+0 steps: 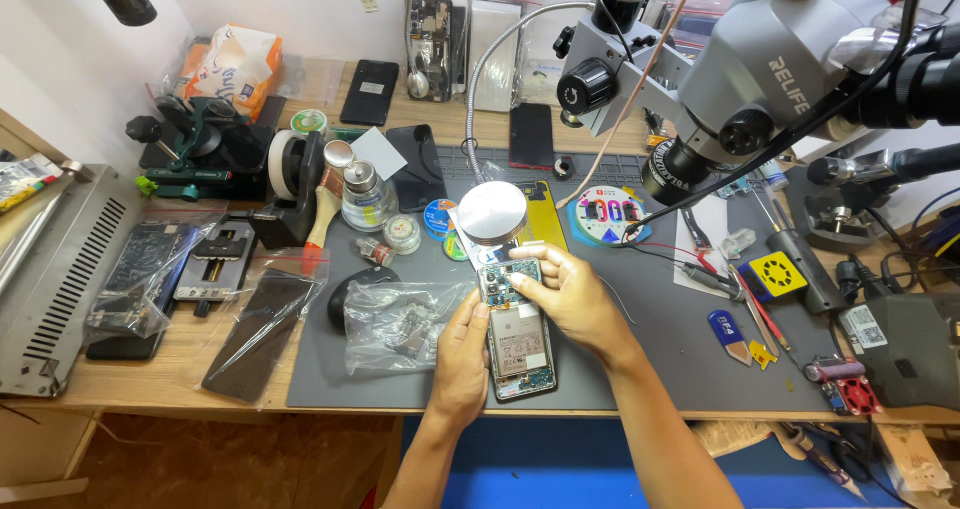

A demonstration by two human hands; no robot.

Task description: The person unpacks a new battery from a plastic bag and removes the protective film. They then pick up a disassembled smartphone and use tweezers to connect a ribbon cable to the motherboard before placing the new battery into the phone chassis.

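Grey mat (660, 349), front edge: left hand (462, 354) grips the opened smartphone (516, 337); right hand (568, 291) pinches at its upper board; precise fingertip work seems next.

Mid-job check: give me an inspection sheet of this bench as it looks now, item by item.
Surface: grey work mat on a wooden bench.
Job's things: opened phone, back off, circuit board exposed, lying flat on the mat.
Clutter: clear bag of parts, round silver lid, tape dispenser, black phones along the back.
Hands: left hand steadies the phone's left edge; right hand has its fingers on the upper board.
Cables: black leads trail from the microscope.
Surroundings: grey vented metal case at left.
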